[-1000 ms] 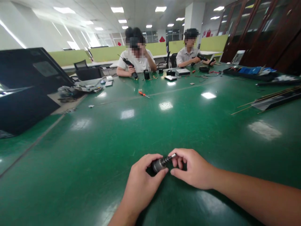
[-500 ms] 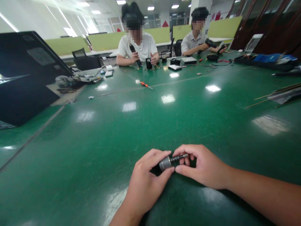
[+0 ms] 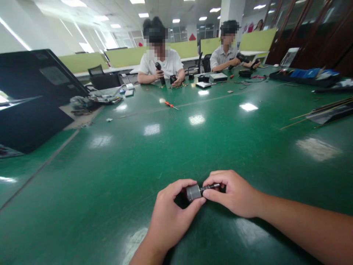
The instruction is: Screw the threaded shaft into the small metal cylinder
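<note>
"Green, glossy tabletop point(image 3: 110, 191) in front of you, ceiling lights point(image 3: 74, 3) mirrored in it. Who's across from you?"

"Two co-workers: a person in a white shirt point(image 3: 173, 60) holding a dark tool point(image 3: 158, 66), and another in a pale shirt point(image 3: 221, 57) farther right. An orange screwdriver point(image 3: 169, 104) lies between us, nearer them."

"And your hands?"

"Low in front of me. My left hand point(image 3: 174, 209) is closed round the body of a grey metal cylinder point(image 3: 194, 193), thumb on the near side, forefinger on the far side. Its narrow shaft point(image 3: 211, 186) points right, pinched between thumb and forefinger of my right hand point(image 3: 234, 195)."

"Is the cylinder resting on the tabletop?"

"I can't tell; my fingers cover part of it."
</note>
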Demonstrator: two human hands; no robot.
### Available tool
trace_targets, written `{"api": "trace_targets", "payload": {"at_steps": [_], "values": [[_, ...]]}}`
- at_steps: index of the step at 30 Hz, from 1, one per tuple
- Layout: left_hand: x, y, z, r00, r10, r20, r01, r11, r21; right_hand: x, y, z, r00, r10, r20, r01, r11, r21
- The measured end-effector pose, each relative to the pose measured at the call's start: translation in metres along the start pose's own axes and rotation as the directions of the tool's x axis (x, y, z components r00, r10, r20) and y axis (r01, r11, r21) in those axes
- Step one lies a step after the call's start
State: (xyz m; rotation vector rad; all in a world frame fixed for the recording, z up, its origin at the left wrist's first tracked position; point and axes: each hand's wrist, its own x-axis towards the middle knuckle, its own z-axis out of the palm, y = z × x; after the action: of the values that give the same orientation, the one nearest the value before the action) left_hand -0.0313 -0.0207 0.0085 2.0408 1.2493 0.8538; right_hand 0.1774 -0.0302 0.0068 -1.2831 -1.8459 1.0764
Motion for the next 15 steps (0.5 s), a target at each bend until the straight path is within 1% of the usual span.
{"api": "trace_targets", "payload": {"at_steps": [5,15], "values": [[-0.0002,0.0009,-0.0005,1.0,0.011,-0.009,-0.011,1.0,-0.01,0.0,-0.0005,-0.0009,1.0,-0.011,0.012,0.011,1.0,-0.026],[0.0023,0.0031,-0.0013,1.0,-0.02,-0.021,0.019,0.999,-0.034,-0.0005,-0.0016,-0.0008,1.0,0.006,-0.021,-0.006,1.0,0.012]]}}
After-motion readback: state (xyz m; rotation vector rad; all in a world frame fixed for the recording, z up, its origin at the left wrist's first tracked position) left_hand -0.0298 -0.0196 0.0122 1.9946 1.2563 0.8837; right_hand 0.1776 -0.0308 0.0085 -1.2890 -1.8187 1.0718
